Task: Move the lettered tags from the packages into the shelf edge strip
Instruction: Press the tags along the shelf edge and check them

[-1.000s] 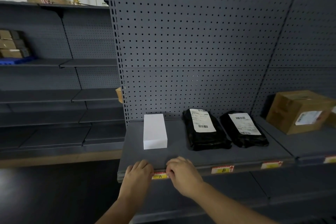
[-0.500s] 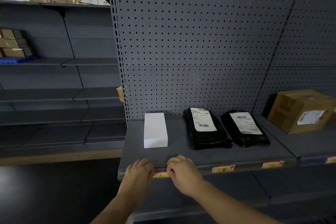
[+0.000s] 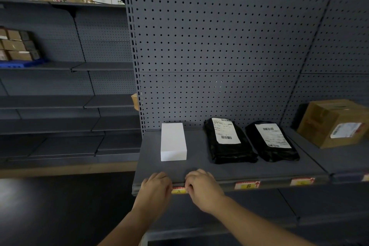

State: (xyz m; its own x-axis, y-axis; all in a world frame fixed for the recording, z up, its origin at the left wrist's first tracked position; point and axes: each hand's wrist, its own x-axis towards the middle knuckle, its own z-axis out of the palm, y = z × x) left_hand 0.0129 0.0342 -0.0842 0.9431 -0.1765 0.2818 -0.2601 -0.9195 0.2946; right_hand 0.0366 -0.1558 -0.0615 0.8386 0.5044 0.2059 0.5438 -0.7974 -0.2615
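— What can you read along the shelf edge strip (image 3: 279,184)?
— A yellow tag marked "A" (image 3: 179,190) sits in it, between the left hand (image 3: 154,189) and the right hand (image 3: 202,186). Further right is a tag marked "B" (image 3: 247,185) with a red arrow pointing up.
— And the third tag (image 3: 302,181)?
— Too blurred to tell its letter.
— The packages?
— Each black package (image 3: 229,146) carries a white shipping label (image 3: 226,131) with barcodes; the print is too small to read. The cardboard box's label (image 3: 346,130) is unreadable as well.
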